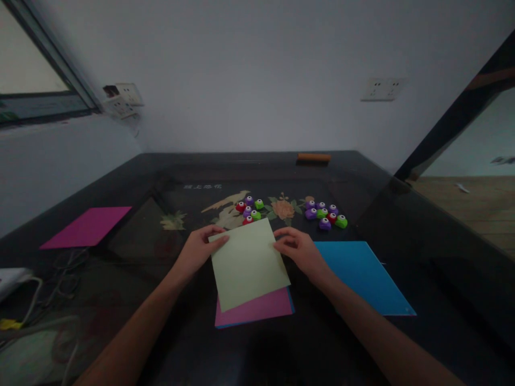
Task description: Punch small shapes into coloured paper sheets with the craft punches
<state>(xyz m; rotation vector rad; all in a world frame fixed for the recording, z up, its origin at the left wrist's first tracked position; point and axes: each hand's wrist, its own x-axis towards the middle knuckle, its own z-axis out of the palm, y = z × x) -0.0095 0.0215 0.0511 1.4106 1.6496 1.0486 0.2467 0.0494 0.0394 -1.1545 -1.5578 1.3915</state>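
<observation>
Your left grip [199, 247] is pinching the upper left corner of a pale green sheet [249, 268], thumb on top, while your right grip [300, 247] is curling at its right edge, though whether it is grasping the paper cannot be told. The pale green sheet is slanting over a pink sheet [257, 308] at the middle of the dark tabletop [257, 359]. A blue sheet [362, 276] is lying to your right, a magenta sheet [88, 228] to your left.

Hands [200, 247] [301, 250]: two; pale-green sheet [249, 265]: one; roll [314, 157]: one; right-cluster toys [322, 214]: eight.
</observation>
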